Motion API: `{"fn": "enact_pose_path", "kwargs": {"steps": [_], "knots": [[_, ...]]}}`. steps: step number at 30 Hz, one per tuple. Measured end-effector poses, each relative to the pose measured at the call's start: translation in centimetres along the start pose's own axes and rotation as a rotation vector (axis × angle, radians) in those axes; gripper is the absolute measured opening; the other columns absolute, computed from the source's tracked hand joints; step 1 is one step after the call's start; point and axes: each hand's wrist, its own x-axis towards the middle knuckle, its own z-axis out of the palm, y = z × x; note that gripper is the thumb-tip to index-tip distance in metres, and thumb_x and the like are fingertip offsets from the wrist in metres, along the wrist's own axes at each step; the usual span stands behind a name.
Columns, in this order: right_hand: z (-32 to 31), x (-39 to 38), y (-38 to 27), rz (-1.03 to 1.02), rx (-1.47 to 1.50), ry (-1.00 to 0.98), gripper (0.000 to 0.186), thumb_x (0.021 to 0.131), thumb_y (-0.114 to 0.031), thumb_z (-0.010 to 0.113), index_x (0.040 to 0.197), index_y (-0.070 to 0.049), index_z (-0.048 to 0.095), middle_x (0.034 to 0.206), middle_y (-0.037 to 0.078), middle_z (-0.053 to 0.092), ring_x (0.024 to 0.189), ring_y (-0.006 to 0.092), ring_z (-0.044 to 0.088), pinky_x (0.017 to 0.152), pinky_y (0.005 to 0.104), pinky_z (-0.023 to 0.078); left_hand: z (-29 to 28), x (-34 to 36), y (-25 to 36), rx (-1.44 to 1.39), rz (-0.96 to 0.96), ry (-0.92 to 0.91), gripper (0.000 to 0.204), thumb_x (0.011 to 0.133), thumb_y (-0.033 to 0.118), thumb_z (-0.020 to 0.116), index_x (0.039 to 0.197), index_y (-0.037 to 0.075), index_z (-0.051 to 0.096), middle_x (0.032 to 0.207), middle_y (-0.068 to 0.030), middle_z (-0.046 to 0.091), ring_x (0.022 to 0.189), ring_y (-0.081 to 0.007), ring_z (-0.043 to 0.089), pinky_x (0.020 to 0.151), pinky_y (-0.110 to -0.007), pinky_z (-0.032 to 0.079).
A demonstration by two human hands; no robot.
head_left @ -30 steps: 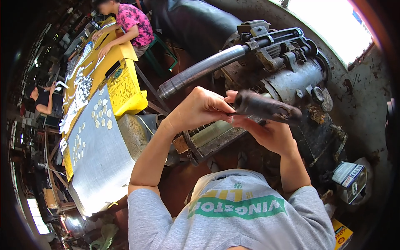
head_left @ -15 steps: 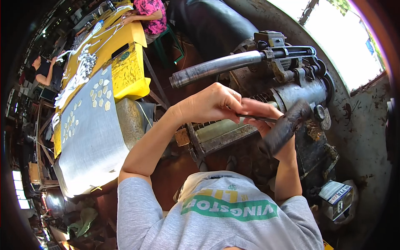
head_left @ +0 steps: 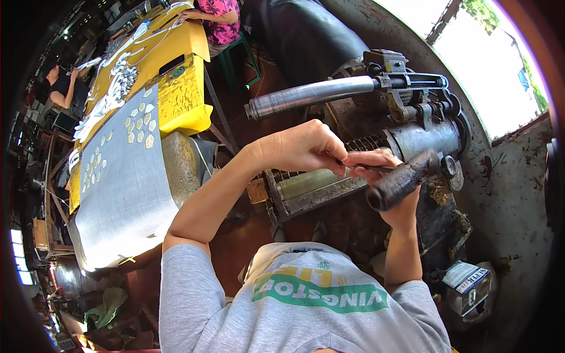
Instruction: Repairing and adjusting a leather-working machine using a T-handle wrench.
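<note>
Pinching the thin shaft [head_left: 384,169] of one dark tool [head_left: 406,179] with the fingertips of your left hand [head_left: 318,147], you hold it out before your chest, near one roller machine [head_left: 424,138]. Your right hand [head_left: 376,159] has its fingers stretched along the shaft, but the tool's single thick, cylindrical head hides part of the palm, so whether that hand grips cannot be told. You have one long steel roller [head_left: 318,95] and one pale green roller [head_left: 306,183] beyond your arms. To your left, one grey sheet [head_left: 129,200] bears two groups of small pale pieces [head_left: 149,141], too small to count surely. One flat black object [head_left: 172,65] lies on one yellow table [head_left: 188,97], where you also see two other people, one in a pink shirt [head_left: 219,20].
</note>
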Motion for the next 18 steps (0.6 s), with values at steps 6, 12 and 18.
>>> {"fn": "enact_pose_path", "kwargs": {"steps": [6, 12, 18], "knots": [[1.7, -0.7, 0.2, 0.060, 0.006, 0.295, 0.015, 0.080, 0.007, 0.068, 0.094, 0.001, 0.067, 0.089, 0.006, 0.070, 0.076, 0.0141, 0.067, 0.074, 0.0271, 0.052, 0.0, 0.1, 1.1, 0.166, 0.057, 0.049, 0.021, 0.069, 0.002, 0.077, 0.088, -0.001, 0.069, 0.074, -0.0068, 0.062, 0.067, -0.0145, 0.059, 0.064, -0.027, 0.048], [1.9, 0.5, -1.3, 0.091, 0.042, 0.214, 0.028, 0.083, 0.012, 0.062, 0.108, 0.001, 0.064, 0.098, 0.009, 0.068, 0.083, 0.0122, 0.065, 0.077, 0.0267, 0.052, -0.4, 0.2, 0.7, 0.161, -0.040, 0.086, 0.023, 0.069, -0.003, 0.075, 0.091, 0.001, 0.071, 0.076, -0.0067, 0.064, 0.069, -0.0113, 0.061, 0.063, -0.026, 0.049], [1.2, -0.2, 0.8, -0.022, 0.023, 0.119, 0.021, 0.087, 0.011, 0.055, 0.105, 0.004, 0.064, 0.097, 0.010, 0.068, 0.084, 0.0163, 0.066, 0.076, 0.0260, 0.054, 0.0, 0.0, 0.6, -0.046, -0.114, 0.119, 0.021, 0.067, 0.000, 0.076, 0.088, -0.001, 0.071, 0.076, -0.0143, 0.069, 0.066, -0.0133, 0.065, 0.062, -0.029, 0.052]]}}
